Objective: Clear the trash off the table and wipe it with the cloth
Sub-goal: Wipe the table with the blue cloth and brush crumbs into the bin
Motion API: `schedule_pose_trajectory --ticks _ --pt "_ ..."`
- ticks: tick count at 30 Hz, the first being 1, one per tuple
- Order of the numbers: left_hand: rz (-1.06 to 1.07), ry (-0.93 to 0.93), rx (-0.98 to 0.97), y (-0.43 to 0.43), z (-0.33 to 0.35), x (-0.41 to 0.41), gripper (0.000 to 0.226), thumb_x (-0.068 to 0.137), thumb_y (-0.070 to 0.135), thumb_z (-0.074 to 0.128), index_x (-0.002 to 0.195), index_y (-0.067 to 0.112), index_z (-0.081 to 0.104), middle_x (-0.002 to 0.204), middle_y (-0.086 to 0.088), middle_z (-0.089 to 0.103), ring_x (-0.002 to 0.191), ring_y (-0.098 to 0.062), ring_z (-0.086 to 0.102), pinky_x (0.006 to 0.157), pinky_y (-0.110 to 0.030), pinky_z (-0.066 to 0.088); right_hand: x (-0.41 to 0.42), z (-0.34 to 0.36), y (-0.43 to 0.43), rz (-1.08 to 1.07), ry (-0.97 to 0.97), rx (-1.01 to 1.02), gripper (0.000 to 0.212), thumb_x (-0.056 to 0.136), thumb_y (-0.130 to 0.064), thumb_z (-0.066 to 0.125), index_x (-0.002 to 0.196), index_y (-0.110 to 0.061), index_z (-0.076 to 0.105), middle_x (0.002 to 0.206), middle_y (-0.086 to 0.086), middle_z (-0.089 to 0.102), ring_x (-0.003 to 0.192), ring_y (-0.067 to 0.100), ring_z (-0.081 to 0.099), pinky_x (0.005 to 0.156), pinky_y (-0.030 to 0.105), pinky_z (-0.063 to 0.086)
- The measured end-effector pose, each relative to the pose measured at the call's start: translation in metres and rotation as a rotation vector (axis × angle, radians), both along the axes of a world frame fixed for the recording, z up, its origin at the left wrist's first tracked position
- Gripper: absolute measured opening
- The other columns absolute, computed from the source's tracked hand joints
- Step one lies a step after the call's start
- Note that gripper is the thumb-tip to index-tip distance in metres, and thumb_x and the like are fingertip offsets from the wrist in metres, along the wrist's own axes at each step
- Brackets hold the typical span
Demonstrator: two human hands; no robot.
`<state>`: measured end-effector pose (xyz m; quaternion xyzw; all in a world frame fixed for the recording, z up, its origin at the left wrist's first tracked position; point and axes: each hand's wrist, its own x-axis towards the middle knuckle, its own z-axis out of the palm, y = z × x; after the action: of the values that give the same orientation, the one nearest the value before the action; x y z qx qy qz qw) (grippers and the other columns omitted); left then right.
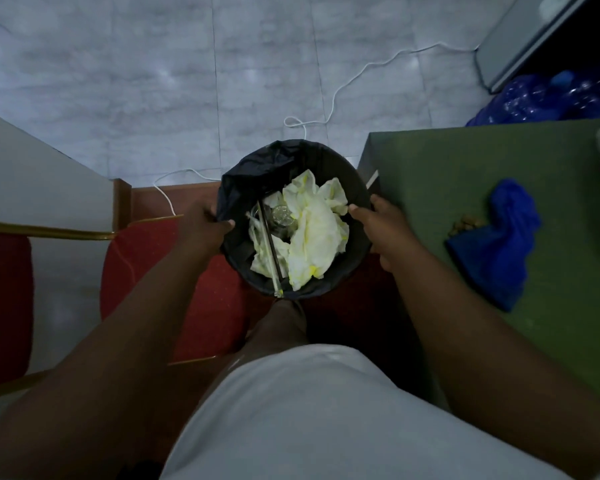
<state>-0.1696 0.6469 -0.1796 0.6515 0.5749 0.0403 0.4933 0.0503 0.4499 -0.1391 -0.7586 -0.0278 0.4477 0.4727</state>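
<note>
Two hands grip a round black bin from opposite sides, just left of the table's near corner. A crinkled, glossy black plastic liner is folded over the bin's rim. Inside lies crumpled white paper with yellow marks, soft and creased. Beside it are a clear rounded container and a thin straight rod leaning across.

The left hand curls over the left rim, with its thumb pressed into the liner. The right hand hooks its thumb over the right rim. Its other fingers wrap the outer wall and are mostly hidden.

On the flat, matte green table a rumpled blue cloth lies well to the right of the bin. A few small brown crumbs sit just beside it, too small to identify. A short white strip rests at the table's left edge.

Under the bin is a red-cushioned chair, partly covered by the arms. A white cable snakes over the grey tiled floor, and a shiny blue bag is cut off at far right.
</note>
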Motion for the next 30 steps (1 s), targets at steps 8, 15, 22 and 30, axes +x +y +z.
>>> schedule_pose_trajectory --ticks 8,15,22,30 --pt "-0.163 0.193 0.111 -0.024 0.006 -0.020 0.024 0.074 0.015 0.067 0.090 0.002 0.057 0.087 -0.021 0.062 0.082 -0.035 0.062 0.072 -0.051 0.052 -0.015 0.018 -0.038 0.015 0.022 -0.041 0.050 0.094 -0.022 0.060 0.141 -0.014 0.044 0.124 -0.002 0.060 0.088 0.007 0.058 0.079 0.028 0.046" --pt "-0.154 0.217 0.073 -0.031 -0.001 -0.023 0.021 0.079 0.007 0.065 0.090 -0.002 0.050 0.088 -0.029 0.058 0.076 -0.028 0.055 0.062 -0.040 0.043 0.021 0.032 -0.077 -0.197 -0.676 -0.311 0.040 0.085 -0.037 0.058 0.118 -0.016 0.063 0.118 0.007 0.064 0.109 0.026 0.059 0.095 0.041 0.048" --pt "-0.255 0.267 0.069 -0.053 -0.004 -0.002 0.020 0.080 0.004 0.064 0.093 -0.003 0.051 0.086 -0.023 0.057 0.077 -0.029 0.055 0.063 -0.040 0.043 0.108 0.014 -0.152 0.001 -0.564 -0.875 0.060 0.090 -0.046 0.057 0.145 -0.027 0.039 0.152 0.007 0.030 0.133 0.038 0.036 0.107 0.050 0.037" --pt "-0.341 0.197 0.011 -0.081 0.005 0.036 0.016 0.085 0.006 0.059 0.097 0.005 0.049 0.087 -0.006 0.055 0.078 -0.023 0.054 0.059 -0.032 0.036 0.102 -0.001 -0.142 0.087 -0.726 -0.736 0.047 0.093 -0.013 0.052 0.139 -0.018 0.050 0.146 0.009 0.038 0.124 0.033 0.048 0.103 0.039 0.039"
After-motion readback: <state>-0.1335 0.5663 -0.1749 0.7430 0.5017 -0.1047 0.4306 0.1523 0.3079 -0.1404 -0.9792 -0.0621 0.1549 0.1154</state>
